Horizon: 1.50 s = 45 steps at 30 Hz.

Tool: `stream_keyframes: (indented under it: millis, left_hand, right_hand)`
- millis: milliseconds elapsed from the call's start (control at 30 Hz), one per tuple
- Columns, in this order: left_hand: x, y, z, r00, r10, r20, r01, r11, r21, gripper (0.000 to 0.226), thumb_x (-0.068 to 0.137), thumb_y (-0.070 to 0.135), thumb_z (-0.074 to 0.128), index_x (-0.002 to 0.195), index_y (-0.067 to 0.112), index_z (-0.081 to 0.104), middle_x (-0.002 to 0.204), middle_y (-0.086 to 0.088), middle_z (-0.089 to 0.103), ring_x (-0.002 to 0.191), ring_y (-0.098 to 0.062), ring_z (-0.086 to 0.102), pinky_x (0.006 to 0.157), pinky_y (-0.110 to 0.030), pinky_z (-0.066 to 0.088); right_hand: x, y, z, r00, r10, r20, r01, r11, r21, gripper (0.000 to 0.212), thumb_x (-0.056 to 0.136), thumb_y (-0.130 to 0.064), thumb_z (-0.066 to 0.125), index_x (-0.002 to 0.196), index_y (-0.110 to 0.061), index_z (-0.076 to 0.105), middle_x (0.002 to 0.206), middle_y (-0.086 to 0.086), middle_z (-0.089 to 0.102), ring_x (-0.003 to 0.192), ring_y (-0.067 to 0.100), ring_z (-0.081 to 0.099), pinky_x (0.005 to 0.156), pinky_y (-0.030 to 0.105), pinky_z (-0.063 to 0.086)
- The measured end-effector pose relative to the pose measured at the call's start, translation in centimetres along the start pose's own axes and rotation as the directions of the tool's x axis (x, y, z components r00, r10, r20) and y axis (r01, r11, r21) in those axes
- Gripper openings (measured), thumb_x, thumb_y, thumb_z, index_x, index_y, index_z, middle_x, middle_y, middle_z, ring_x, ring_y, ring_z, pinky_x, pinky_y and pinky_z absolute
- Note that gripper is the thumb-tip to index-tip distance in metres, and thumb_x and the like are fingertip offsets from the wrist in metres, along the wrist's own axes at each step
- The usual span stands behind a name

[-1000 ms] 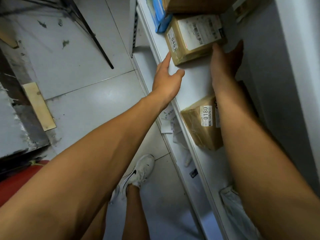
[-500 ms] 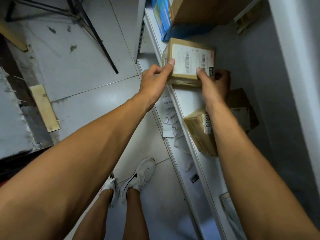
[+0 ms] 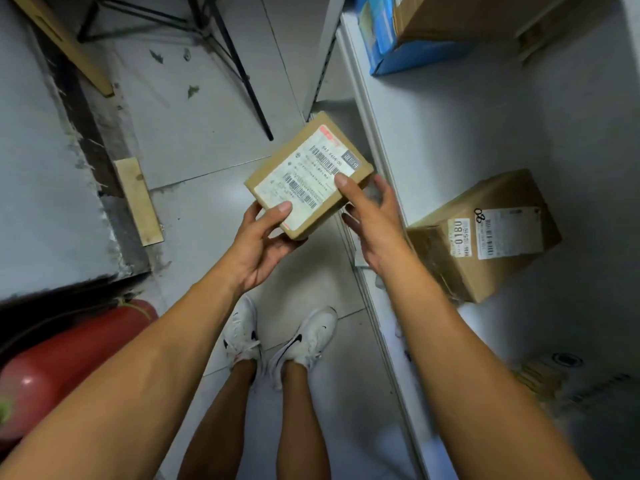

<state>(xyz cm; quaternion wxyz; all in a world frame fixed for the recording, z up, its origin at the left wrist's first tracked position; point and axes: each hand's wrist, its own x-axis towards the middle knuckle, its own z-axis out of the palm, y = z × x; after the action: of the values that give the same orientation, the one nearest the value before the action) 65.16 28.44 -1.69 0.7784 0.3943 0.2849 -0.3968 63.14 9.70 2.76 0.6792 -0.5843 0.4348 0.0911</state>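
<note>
The left hand (image 3: 258, 252) and the right hand (image 3: 375, 225) are pinching the small brown box (image 3: 308, 174), thumbs on top and fingers curling under, holding it just beside the white shelf (image 3: 450, 133)

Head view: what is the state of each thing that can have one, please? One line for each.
small parcel, closed, label up, held above the floor beside the shelf.
left hand, grips the small parcel's near corner, thumb on the label.
right hand, pinches the small parcel's right edge, thumb on top.
box marked 018U, closed and taped, resting on the shelf.
</note>
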Motion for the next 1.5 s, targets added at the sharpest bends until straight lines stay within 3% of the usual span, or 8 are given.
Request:
stream_keyframes:
  millis: [133, 367, 700, 867, 967, 1267, 1367, 1500]
  left_hand:
    - [-2.8, -0.4, -2.3, 0.999, -0.053, -0.006, 0.053, 0.992, 0.114, 0.089, 0.067, 0.018, 0.085, 0.146, 0.018, 0.042, 0.131, -0.006, 0.069, 0.115, -0.03, 0.07, 0.098, -0.048, 0.056]
    - [-6.1, 0.9, -7.7, 0.994, -0.02, -0.109, 0.069, 0.884, 0.462, 0.118, 0.041, 0.079, 0.086, 0.14, 0.022, 0.057, 0.125, 0.0, 0.071, 0.122, -0.021, 0.065, 0.097, -0.043, 0.055]
    - [-8.3, 4.0, -8.6, 0.937, -0.33, 0.115, 0.099, 0.568, 0.817, 0.079, 0.067, 0.027, 0.089, 0.14, 0.032, 0.057, 0.127, -0.004, 0.071, 0.114, -0.017, 0.069, 0.099, -0.036, 0.056]
    - [-8.8, 3.0, -8.9, 0.983, -0.071, 0.172, -0.102, 0.57, 0.815, 0.092, 0.058, -0.005, 0.095, 0.13, 0.032, 0.052, 0.13, -0.002, 0.056, 0.102, -0.024, 0.074, 0.091, -0.038, 0.061]
    - [-9.3, 3.1, -9.1, 0.97, 0.087, 0.227, -0.243, 0.395, 0.886, 0.095, 0.056, 0.003, 0.098, 0.132, 0.036, 0.05, 0.132, 0.01, 0.052, 0.107, -0.013, 0.07, 0.093, -0.029, 0.059]
    - [-9.8, 4.7, -10.0, 0.698, 0.316, 0.642, -0.513, -0.405, 0.757, 0.076, 0.075, 0.005, 0.083, 0.141, 0.017, 0.049, 0.151, -0.015, 0.038, 0.123, -0.033, 0.055, 0.085, -0.039, 0.057]
    - [-9.5, 4.3, -10.4, 0.72, 0.406, 0.563, -0.492, -0.273, 0.827, 0.082, 0.078, 0.003, 0.081, 0.149, 0.018, 0.043, 0.157, -0.01, 0.028, 0.132, -0.027, 0.05, 0.099, -0.035, 0.052]
    - [-8.7, 3.9, -8.6, 0.979, 0.205, -0.007, -0.142, 0.704, 0.696, 0.064, 0.093, 0.007, 0.067, 0.15, 0.026, 0.045, 0.152, -0.005, 0.047, 0.116, -0.022, 0.066, 0.098, -0.046, 0.056]
  right_hand:
    - [-1.9, 2.7, 1.7, 0.983, 0.139, 0.119, -0.155, 0.978, 0.141, 0.047, 0.086, -0.044, 0.075, 0.122, -0.015, 0.067, 0.115, 0.008, 0.075, 0.111, 0.022, 0.071, 0.103, 0.046, 0.053]
    - [-3.3, 5.4, 1.6, 0.993, 0.059, 0.105, -0.057, 0.998, -0.021, 0.07, 0.067, -0.054, 0.079, 0.121, -0.012, 0.066, 0.105, 0.005, 0.077, 0.1, 0.021, 0.073, 0.082, 0.036, 0.06]
    - [-4.7, 5.6, -0.7, 0.937, 0.074, 0.342, 0.0, 0.977, -0.214, 0.076, 0.062, -0.059, 0.077, 0.119, -0.012, 0.063, 0.099, -0.003, 0.077, 0.095, 0.014, 0.073, 0.084, 0.035, 0.056]
    - [-5.8, 5.8, -0.5, 0.771, 0.407, 0.49, -0.441, 0.896, -0.051, 0.107, 0.055, -0.089, 0.069, 0.142, -0.028, 0.056, 0.146, 0.01, 0.055, 0.133, 0.038, 0.051, 0.102, 0.069, 0.043]
    - [-6.1, 6.3, -0.8, 0.6, 0.558, 0.574, -0.643, 0.763, -0.07, 0.113, 0.051, -0.074, 0.085, 0.144, -0.019, 0.052, 0.139, 0.021, 0.059, 0.125, 0.047, 0.057, 0.096, 0.064, 0.051]
    - [-5.2, 7.3, 0.4, 0.6, 0.502, 0.622, -0.627, 0.779, -0.024, 0.11, 0.052, -0.053, 0.095, 0.144, -0.016, 0.048, 0.124, 0.018, 0.065, 0.112, 0.041, 0.066, 0.092, 0.066, 0.052]
    - [-5.0, 7.3, 1.1, 0.655, 0.457, 0.602, -0.589, 0.808, 0.028, 0.088, 0.066, -0.033, 0.092, 0.139, -0.018, 0.048, 0.12, 0.017, 0.064, 0.11, 0.038, 0.067, 0.088, 0.063, 0.054]
    - [-5.0, 7.2, 1.3, 0.895, 0.061, 0.441, -0.04, 0.998, -0.057, 0.071, 0.061, -0.022, 0.096, 0.119, -0.026, 0.055, 0.129, 0.004, 0.058, 0.116, 0.023, 0.064, 0.085, 0.048, 0.06]
